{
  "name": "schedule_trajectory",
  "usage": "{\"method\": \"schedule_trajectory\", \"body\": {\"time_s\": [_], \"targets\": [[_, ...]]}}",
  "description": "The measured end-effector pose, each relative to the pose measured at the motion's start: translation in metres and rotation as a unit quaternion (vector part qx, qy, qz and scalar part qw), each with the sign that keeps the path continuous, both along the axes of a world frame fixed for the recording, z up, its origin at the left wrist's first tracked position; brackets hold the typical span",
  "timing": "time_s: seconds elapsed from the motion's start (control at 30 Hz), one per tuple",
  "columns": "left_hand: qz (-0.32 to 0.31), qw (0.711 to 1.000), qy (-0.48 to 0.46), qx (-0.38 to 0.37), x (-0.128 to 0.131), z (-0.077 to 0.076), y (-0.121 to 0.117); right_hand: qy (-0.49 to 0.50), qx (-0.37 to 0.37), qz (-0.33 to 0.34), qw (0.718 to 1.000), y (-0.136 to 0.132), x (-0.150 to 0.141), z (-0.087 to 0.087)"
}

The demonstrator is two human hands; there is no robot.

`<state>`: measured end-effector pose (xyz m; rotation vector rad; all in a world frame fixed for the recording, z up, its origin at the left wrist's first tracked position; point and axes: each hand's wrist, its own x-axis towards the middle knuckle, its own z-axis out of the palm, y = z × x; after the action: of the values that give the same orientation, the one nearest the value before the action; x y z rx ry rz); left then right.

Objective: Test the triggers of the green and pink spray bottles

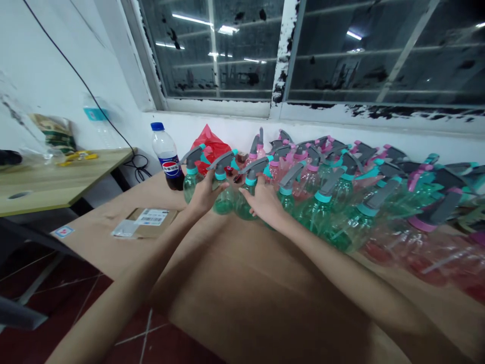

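Note:
My left hand (204, 194) is closed around the upper part of a green spray bottle (223, 203) with a grey and turquoise trigger head. A similar green spray bottle (244, 205) stands to its right, and my right hand (265, 201) grips it from the right side, thumb in front. Both bottles are upright on the brown tabletop. Some of my fingers are hidden behind the bottles. Left of my left hand stands another green spray bottle (190, 181). Beyond my right hand a green bottle (286, 198) is partly covered by my wrist.
Many green and pink spray bottles (322, 207) crowd the right side. At the left are a cola bottle (166, 156) with a blue cap and a flat labelled package (151, 222). A red plastic bag (212, 144) lies near the wall. A second table (56, 187) stands further left.

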<state>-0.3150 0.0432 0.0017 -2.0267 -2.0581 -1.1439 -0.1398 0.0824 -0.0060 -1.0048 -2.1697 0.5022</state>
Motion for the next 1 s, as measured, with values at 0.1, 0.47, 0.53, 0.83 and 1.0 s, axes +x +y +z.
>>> {"method": "schedule_trajectory", "body": {"time_s": [0.1, 0.47, 0.53, 0.83, 1.0], "targets": [[-0.004, 1.000, 0.000, -0.003, 0.002, 0.000, 0.001, -0.002, -0.004, -0.034, 0.999, -0.003, 0.001, 0.003], [0.055, 0.996, -0.013, 0.064, 0.011, 0.002, -0.039, -0.038, 0.032, -0.019, 0.999, -0.023, 0.013, 0.007], [0.084, 0.996, -0.028, 0.017, 0.011, 0.003, -0.051, -0.041, 0.048, 0.007, 0.998, -0.029, 0.017, 0.006], [-0.081, 0.986, 0.014, -0.144, 0.042, 0.027, -0.107, -0.013, 0.074, 0.112, 0.991, -0.079, 0.064, 0.004], [-0.251, 0.951, 0.001, -0.181, 0.092, 0.046, -0.124, 0.003, 0.062, 0.146, 0.987, -0.103, 0.112, 0.004]]}}
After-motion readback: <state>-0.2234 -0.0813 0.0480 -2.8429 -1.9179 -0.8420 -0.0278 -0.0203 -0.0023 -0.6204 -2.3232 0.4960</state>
